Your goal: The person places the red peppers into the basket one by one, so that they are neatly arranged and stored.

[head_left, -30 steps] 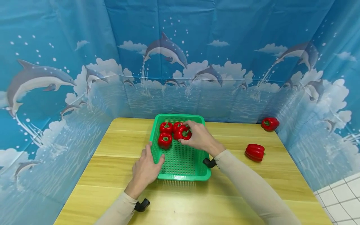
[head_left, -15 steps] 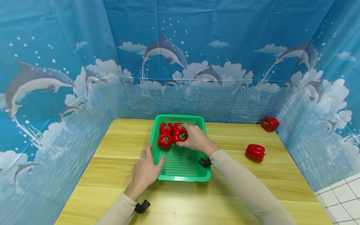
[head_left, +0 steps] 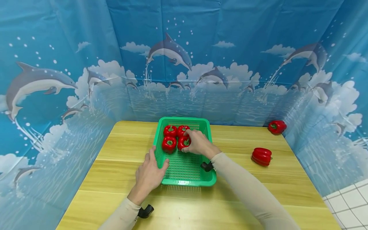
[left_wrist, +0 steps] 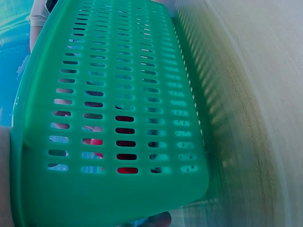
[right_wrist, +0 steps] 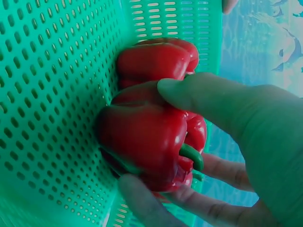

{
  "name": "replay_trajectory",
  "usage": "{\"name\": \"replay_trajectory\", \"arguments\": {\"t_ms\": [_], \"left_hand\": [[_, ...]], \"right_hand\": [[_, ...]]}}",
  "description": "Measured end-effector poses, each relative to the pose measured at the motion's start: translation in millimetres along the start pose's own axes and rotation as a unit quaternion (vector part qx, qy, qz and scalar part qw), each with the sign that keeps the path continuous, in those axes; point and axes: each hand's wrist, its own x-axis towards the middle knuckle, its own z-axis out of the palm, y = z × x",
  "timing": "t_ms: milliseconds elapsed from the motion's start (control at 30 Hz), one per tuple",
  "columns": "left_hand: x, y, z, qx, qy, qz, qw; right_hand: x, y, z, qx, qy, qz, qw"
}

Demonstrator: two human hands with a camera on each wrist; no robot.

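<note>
A green perforated plastic basket [head_left: 188, 183] stands on the wooden table. My left hand [head_left: 149, 172] holds its left side, thumb over the rim and fingers outside; the left wrist view shows mostly the basket's slotted wall [left_wrist: 123, 94]. Inside, my right hand [head_left: 199, 144] grips a red bell pepper [right_wrist: 142, 142] with thumb and fingers on its sides, its green stem toward the palm. Whether that pepper touches the basket floor, I cannot tell. Three other red peppers sit beside it: back left [head_left: 170, 131], back right [head_left: 182, 130] and front left [head_left: 169, 144].
Two more red bell peppers lie on the table to the right, one on its side nearer [head_left: 261, 156] and one at the back corner [head_left: 277, 127]. A blue dolphin-print curtain [head_left: 184, 95] hangs around the back and sides of the table [head_left: 115, 179].
My right hand has lowered the pepper slightly toward the front, so the back right pepper shows more and the peppers form two rows. My left hand has stayed at the rim.
</note>
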Motion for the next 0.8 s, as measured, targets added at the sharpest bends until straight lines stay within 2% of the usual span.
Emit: {"name": "replay_trajectory", "arguments": {"t_ms": [333,800], "left_hand": [[0.5,0.7,-0.4,0.001,0.001,0.0,1.0],[-0.9,2.6,-0.6,0.005,0.001,-0.006,1.0]], "right_hand": [[2.3,4.6,6.2,0.004,0.01,-0.004,0.9999],[-5.4,3.3,-3.7,0.005,0.015,-0.011,0.9998]]}}
